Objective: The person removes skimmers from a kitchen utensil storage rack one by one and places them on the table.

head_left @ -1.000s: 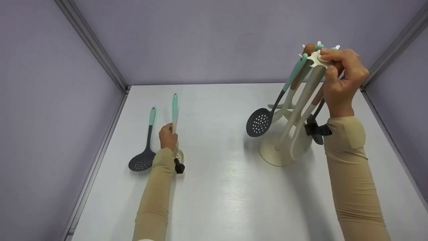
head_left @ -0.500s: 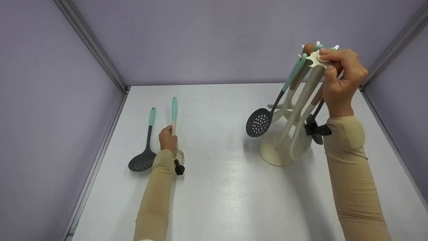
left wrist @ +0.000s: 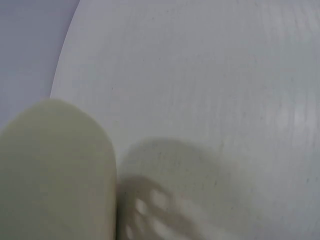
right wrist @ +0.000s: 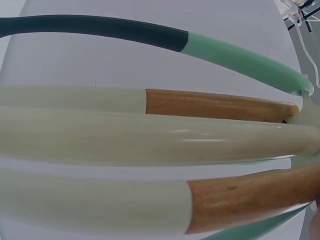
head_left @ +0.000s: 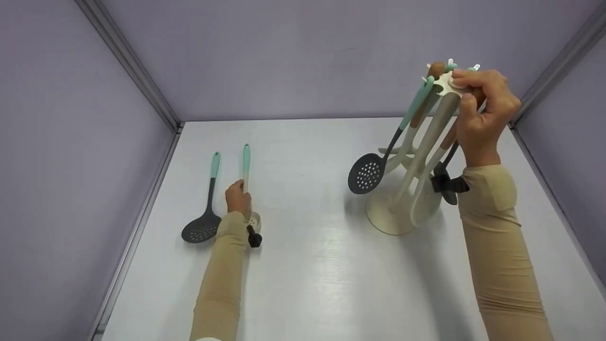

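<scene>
The left hand (head_left: 238, 197), fingers curled, holds a green-handled cream skimmer (head_left: 246, 163) by its shaft at the white table (head_left: 303, 270), apparently for control, while the right hand (head_left: 487, 105) pinches the top of the utensil stand (head_left: 384, 219), seemingly steadying it.

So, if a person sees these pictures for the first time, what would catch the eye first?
Probably the cream stand on the right of the white table, hung with utensils, its top gripped by the right hand. A dark skimmer hanging on its left side stands out too. Farther left, the left hand holds a mint-handled pale utensil, beside a dark perforated turner lying on the table.
</scene>
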`<state>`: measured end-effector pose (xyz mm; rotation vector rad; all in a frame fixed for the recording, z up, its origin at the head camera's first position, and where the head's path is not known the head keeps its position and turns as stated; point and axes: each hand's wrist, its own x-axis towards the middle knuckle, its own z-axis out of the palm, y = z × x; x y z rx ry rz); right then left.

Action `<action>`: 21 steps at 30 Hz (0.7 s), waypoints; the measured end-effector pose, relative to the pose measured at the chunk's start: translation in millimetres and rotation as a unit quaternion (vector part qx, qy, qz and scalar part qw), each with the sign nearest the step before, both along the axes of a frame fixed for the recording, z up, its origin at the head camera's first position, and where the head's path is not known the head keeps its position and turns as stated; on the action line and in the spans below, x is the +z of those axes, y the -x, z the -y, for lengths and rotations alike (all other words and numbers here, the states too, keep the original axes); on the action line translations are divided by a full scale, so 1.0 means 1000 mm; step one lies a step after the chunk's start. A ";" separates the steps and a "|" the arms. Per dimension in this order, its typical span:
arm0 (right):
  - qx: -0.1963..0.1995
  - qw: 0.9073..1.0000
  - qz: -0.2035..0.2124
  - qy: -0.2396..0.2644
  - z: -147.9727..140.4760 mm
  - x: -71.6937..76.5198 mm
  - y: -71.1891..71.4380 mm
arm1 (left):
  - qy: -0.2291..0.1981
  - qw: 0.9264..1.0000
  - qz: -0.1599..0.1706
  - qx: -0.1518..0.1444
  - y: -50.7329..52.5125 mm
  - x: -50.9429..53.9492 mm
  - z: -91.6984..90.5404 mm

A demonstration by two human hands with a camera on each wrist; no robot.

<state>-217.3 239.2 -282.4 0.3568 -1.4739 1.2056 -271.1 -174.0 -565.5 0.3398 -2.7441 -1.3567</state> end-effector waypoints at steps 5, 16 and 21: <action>-0.005 1.000 0.005 -0.003 -0.006 -0.005 0.004 | 0.001 0.999 0.033 -0.015 0.002 0.001 0.001; -0.005 1.000 0.001 0.001 -0.007 -0.006 0.006 | 0.067 0.992 0.085 -0.059 0.003 0.019 -0.004; -0.009 1.000 0.003 -0.007 -0.005 -0.006 0.004 | 0.094 0.988 0.066 -0.100 0.025 -0.028 0.014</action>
